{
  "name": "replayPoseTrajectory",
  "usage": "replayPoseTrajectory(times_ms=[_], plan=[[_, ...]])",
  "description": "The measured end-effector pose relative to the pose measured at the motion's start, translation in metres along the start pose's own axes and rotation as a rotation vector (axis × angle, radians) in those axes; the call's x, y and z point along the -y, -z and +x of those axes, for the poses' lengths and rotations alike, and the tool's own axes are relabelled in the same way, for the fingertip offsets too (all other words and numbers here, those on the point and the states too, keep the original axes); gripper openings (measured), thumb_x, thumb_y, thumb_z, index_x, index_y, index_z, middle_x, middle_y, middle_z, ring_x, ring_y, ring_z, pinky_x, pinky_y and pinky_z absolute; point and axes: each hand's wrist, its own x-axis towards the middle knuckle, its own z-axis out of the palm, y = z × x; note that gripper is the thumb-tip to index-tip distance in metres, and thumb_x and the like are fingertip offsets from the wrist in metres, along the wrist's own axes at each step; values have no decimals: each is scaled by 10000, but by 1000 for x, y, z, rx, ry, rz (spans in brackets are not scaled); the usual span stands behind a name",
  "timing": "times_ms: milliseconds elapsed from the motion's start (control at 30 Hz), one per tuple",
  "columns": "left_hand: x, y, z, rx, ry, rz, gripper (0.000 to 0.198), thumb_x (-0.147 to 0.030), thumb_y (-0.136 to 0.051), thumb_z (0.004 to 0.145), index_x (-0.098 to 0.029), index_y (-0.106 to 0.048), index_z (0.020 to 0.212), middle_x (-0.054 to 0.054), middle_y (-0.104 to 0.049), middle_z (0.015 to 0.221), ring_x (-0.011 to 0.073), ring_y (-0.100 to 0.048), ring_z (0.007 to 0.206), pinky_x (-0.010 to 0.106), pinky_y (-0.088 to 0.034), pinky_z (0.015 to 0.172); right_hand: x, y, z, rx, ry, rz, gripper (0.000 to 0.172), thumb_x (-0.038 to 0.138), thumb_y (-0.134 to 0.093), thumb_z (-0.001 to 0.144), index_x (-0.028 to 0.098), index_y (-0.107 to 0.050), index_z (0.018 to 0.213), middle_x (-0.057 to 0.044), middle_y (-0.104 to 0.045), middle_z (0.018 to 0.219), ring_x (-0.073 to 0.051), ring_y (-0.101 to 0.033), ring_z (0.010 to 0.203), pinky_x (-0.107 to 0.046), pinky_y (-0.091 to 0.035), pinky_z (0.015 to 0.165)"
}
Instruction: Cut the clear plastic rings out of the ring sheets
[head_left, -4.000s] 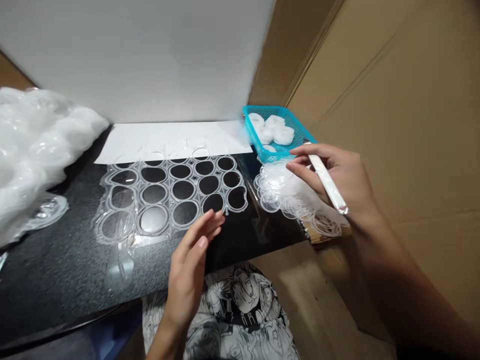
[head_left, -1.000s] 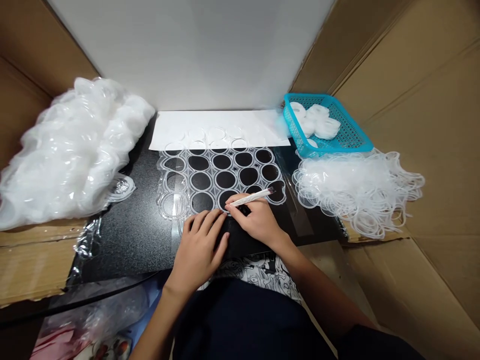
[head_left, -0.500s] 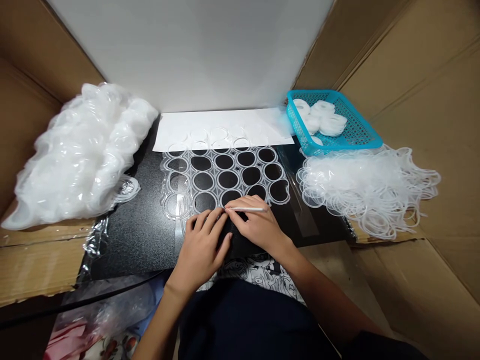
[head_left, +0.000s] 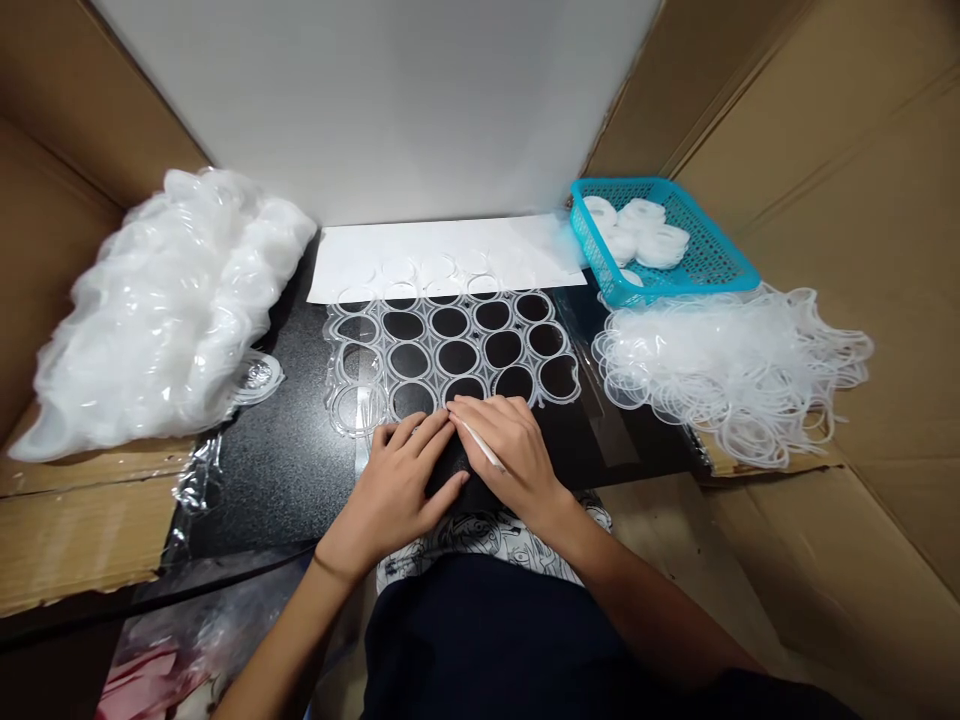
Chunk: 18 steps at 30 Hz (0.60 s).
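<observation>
A clear plastic sheet with rows of round holes (head_left: 433, 358) lies flat on the black tabletop (head_left: 300, 470). On its near edge rests my left hand (head_left: 401, 495), fingers stretched out and thumb apart, fingertips pressing down. Close by on the right, my right hand (head_left: 519, 455) is closed around a thin white pen-like tool (head_left: 484, 447). The tool's tip is hidden under my right fingers, near the left fingertips at the sheet's edge. Its back end slants toward my body.
A large bag of white rings (head_left: 157, 320) stands on the left. White paper (head_left: 450, 240) lies under the sheet's far edge. At the right, a blue basket (head_left: 716, 265) holds white ring stacks (head_left: 660, 245), with loose clear rings (head_left: 735, 370) before it. Cardboard walls (head_left: 847, 180) flank the table.
The white tool has swung from nearly level, pointing right, to slanting down toward my body. My right hand has turned with it, while my left fingertips stay at the sheet's edge.
</observation>
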Motion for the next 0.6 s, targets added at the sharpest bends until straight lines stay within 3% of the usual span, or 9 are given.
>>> replayPoseTrajectory(times_ms=[133, 333, 600], plan=[[2, -1, -1, 2, -5, -13, 570, -424, -550, 1035, -178, -479, 1543, 124, -531, 1585, 330, -483, 1399, 504, -415, 1072, -4, 0, 4, -14, -41, 106, 238, 196, -543, 1059, 232, -758, 1154, -41, -801, 1171, -218, -723, 994, -403, -469, 887], [0, -2, -5, -23, 8, -7, 490, -398, -519, 1058, -193, -539, 1503, 131, -576, 1529, 329, -495, 1384, 511, -409, 1103, -18, 4, 17, -19, -218, 462, 165, 240, -628, 1001, 253, -792, 1014, -25, -812, 1084, -209, -747, 1062, -364, -551, 1002], [1, -2, -5, -29, 5, -14, 498, -378, -534, 1052, -212, -531, 1520, 123, -587, 1519, 327, -504, 1368, 513, -425, 1095, -18, 1, 18, -26, -243, 465, 120, 226, -670, 964, 242, -789, 960, -20, -821, 1046, -215, -765, 1031, -365, -561, 1003]])
